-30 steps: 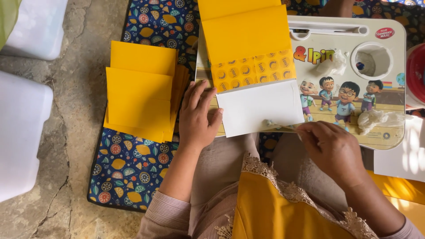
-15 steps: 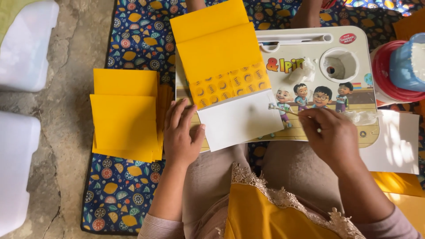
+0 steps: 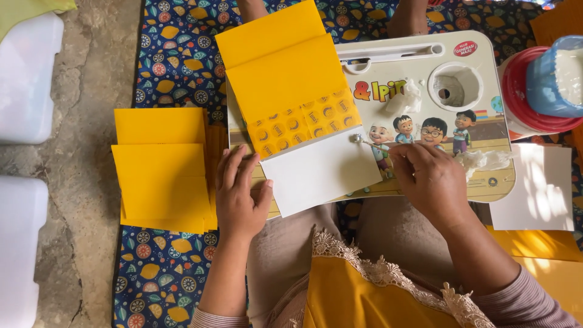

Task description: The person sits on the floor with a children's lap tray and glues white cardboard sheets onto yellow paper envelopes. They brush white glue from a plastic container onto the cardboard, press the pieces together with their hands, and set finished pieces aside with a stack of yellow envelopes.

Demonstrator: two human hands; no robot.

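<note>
The left hand (image 3: 238,195) lay flat, fingers spread, pinning the white flap of a stiff yellow folded card (image 3: 297,103) on the glossy cartoon-printed lap tray (image 3: 486,176); the right hand (image 3: 428,179) pinched a thin metal-tipped stick (image 3: 364,142) at the flap's right edge

At twelve o'clock the top edge cuts off the upper flap of the folded yellow card carton (image 3: 285,73). At two o'clock the blue cup on a red round lid (image 3: 549,79) runs off the right edge. The right hand (image 3: 434,182) hides most of the thin tool (image 3: 364,143) its fingers (image 3: 404,152) pinch; its kind is too small to tell. At nine o'clock the white plastic boxes (image 3: 27,79) are cropped.
</note>
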